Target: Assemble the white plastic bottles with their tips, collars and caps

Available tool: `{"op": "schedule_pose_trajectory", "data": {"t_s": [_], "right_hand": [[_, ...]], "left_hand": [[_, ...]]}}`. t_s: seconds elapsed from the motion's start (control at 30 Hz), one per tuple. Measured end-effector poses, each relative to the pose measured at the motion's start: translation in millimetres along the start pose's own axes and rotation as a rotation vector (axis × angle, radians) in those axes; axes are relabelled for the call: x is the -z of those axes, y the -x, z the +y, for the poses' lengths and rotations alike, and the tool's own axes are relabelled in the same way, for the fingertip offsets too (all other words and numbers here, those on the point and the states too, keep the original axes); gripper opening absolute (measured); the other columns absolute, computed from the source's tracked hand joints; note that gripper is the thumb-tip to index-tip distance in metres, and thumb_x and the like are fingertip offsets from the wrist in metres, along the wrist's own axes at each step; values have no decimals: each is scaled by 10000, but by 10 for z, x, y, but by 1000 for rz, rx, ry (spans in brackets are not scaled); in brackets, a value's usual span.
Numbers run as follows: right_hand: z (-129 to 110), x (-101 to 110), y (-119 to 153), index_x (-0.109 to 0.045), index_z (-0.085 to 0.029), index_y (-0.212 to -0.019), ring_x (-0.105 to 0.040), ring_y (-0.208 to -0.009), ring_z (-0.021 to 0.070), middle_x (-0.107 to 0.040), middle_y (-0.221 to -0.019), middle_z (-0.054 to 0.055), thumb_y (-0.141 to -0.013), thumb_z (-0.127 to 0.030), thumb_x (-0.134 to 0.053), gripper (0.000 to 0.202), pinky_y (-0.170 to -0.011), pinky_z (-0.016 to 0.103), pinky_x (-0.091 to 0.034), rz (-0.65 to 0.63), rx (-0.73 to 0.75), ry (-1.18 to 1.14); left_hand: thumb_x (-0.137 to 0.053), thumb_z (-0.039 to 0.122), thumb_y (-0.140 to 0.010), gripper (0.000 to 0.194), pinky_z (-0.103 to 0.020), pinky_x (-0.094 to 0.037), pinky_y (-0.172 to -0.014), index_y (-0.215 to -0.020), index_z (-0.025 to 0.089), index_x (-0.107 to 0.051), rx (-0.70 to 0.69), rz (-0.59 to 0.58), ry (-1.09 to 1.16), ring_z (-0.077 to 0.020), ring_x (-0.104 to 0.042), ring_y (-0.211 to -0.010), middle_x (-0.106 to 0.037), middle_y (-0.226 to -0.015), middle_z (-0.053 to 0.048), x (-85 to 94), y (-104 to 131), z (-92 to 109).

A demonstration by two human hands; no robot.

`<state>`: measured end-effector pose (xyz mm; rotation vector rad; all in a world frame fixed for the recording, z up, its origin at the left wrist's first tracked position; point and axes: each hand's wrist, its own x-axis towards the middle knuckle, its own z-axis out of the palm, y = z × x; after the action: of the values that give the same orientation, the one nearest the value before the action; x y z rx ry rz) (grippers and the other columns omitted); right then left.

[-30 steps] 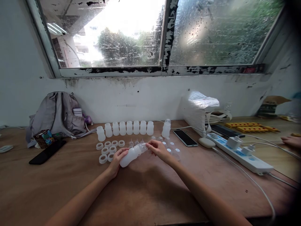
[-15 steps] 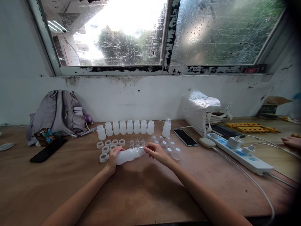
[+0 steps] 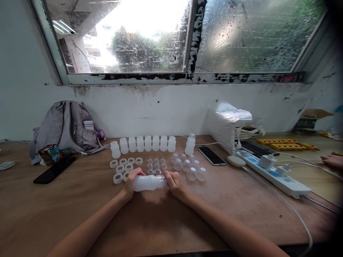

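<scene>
A frosted white baby bottle (image 3: 146,183) lies sideways just above the table, its clear top end pointing right. My left hand (image 3: 131,182) is wrapped round its base end. My right hand (image 3: 174,182) is closed on the clear top, where the fingers hide the tip. Behind the bottle stand clear teats (image 3: 157,166) in rows. White collar rings (image 3: 118,178) lie beside them on the left, one partly behind my left hand. Several clear domed caps (image 3: 191,174) rest to the right. Farther back is a row of open frosted bottles (image 3: 148,144) and one capped bottle (image 3: 190,144).
A grey backpack (image 3: 66,128), a small box (image 3: 50,155) and a black phone (image 3: 55,170) lie left. Another phone (image 3: 211,156), a round white device (image 3: 235,161) and a power strip (image 3: 276,175) with cables lie right. Another person's hand (image 3: 332,160) shows at the right edge.
Both hands have brought the bottle slightly lower and made it more level. My right hand has turned and closed more fully round the clear top. More teats and caps show behind it.
</scene>
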<state>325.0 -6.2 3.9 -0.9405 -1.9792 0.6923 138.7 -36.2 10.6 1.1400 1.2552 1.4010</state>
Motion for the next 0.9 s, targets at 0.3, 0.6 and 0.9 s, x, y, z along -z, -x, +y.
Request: {"op": "schedule_pose_trajectory", "data": {"t_s": [0.3,0.6,0.9], "right_hand": [[79,-91,95,-226,-197,-505,-271,-389,76,-238,-441,-46,-831,-311,-255,347,-425,234,-211,175,111,-52],[85,-122,119,-246,-198,-499,-302,-396,84,-259,-437,-39,-826,-310,-242,345,-437,238,-242,168,108,-9],[-159,58,-91,-434,-167,-562,-369,-478,91,-395,-511,-23,-836,-365,-309,360,-459,219,-279,116,14,-57]], "left_hand": [[-397,331,-743,280,-201,-261,-459,-520,161,-399,-55,-84,78,-100,-348,-529,-402,-586,23,-128,168,73],[-383,310,-753,273,-201,-266,-462,-521,164,-372,-86,-86,25,-104,-341,-541,-374,-590,20,-131,198,93],[-422,335,-735,258,-201,-270,-441,-538,169,-435,-118,17,74,-101,-367,-506,-412,-577,20,-149,175,113]]}}
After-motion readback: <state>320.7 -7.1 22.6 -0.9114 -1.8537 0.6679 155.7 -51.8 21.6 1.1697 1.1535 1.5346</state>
